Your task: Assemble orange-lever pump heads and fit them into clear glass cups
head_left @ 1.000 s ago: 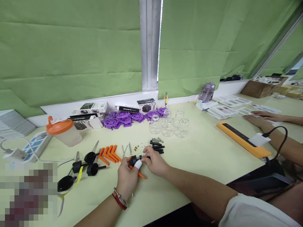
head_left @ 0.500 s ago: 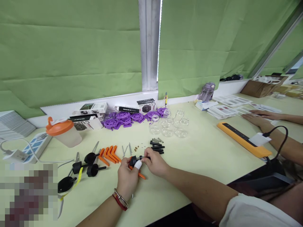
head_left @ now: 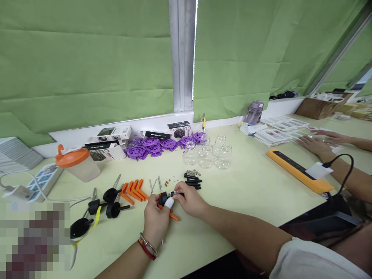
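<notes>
At the far left of the pale counter (head_left: pixel 247 182) lies a power strip (head_left: pixel 43 179), with an orange-lidded shaker cup (head_left: pixel 77 162) just beside it. Black suction-cup parts (head_left: pixel 100 204) and a fan of orange brackets (head_left: pixel 134 189) lie nearer the front edge. At centre, the left hand (head_left: pixel 155 219), one fingertip taped white, pinches a small black knob part (head_left: pixel 163 198) just above the counter, while the right hand (head_left: pixel 190 202) has its fingers pressed together on what appears to be a thin metal pin at the part's end. Behind the hands sit black rods (head_left: pixel 193 181), purple plastic wheels (head_left: pixel 154 145) and clear glass jars (head_left: pixel 207 155). To the right lies an orange bar (head_left: pixel 296 171); beyond it, another person's hands (head_left: pixel 316 145) rest spread flat over white cards (head_left: pixel 274 135).
</notes>
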{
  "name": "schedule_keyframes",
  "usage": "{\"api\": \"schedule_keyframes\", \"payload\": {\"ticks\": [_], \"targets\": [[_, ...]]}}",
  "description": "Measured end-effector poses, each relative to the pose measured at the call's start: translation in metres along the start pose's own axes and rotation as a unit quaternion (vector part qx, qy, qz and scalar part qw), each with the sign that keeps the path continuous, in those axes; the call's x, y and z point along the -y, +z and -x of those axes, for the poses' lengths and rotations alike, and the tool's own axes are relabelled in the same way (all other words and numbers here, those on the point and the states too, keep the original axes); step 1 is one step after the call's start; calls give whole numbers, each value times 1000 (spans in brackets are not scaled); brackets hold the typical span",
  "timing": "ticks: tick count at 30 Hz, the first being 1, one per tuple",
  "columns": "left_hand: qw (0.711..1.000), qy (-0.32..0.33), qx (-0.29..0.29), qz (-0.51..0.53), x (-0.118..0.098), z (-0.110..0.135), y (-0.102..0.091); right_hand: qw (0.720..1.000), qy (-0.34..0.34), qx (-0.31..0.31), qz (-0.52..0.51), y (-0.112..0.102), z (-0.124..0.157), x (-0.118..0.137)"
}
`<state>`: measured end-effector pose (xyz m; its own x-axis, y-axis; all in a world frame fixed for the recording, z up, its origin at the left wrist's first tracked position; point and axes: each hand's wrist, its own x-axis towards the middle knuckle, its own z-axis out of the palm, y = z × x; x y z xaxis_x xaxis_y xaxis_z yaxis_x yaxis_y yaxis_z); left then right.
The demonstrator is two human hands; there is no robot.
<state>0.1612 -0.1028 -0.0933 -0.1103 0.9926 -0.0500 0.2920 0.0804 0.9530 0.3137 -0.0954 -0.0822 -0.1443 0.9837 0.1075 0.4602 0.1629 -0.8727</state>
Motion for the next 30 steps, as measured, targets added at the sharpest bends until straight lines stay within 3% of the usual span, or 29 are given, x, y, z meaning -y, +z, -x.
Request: {"api": "schedule_keyframes", "payload": {"ticks": [30], "targets": [[1000, 5, -12, 11, 0, -1, 0, 1000, 8, -9, -1, 0, -1, 1]]}}
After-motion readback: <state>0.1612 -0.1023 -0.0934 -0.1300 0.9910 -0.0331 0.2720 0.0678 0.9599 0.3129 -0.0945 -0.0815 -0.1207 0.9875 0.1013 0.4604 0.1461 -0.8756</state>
